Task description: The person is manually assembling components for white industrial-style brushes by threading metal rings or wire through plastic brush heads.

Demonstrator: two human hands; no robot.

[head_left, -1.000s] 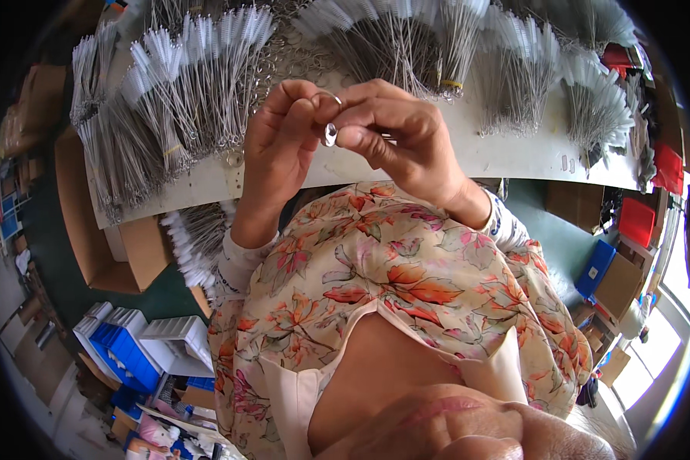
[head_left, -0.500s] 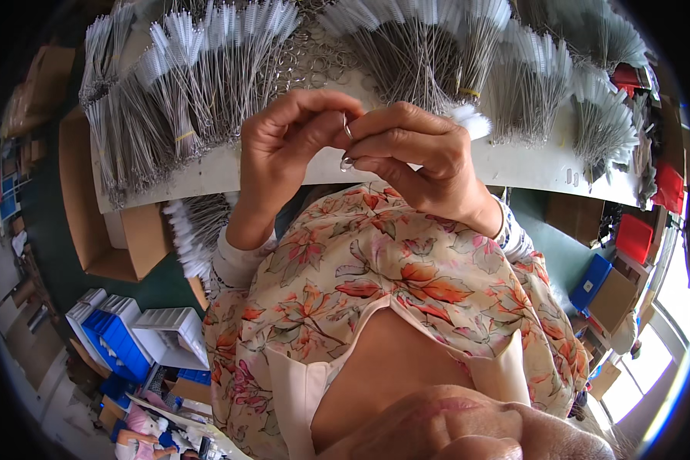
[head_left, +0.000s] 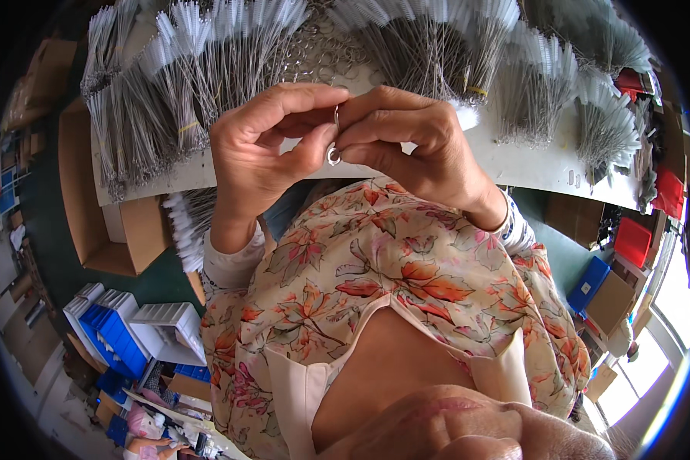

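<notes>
My left hand (head_left: 264, 146) and my right hand (head_left: 414, 142) meet in front of my chest, fingertips pinched together on a small metal ring (head_left: 334, 153). A thin wire end runs up from the ring between both thumbs and forefingers. Behind the hands lies a white table (head_left: 529, 165) covered with bundles of thin wire brushes (head_left: 207, 61) with white bristle tips, tied with yellow bands. A pile of loose metal rings (head_left: 318, 54) sits on the table just beyond my fingers.
A brown cardboard box (head_left: 100, 199) stands at the table's left end, with more brushes (head_left: 188, 222) below the edge. Blue and white plastic bins (head_left: 130, 330) sit on the floor at lower left. Red and blue boxes (head_left: 613, 261) stand at the right.
Both hands have stayed pinched together on the ring and come slightly closer to the camera. The white brush tip seen beside my right hand half a second ago is now behind it.
</notes>
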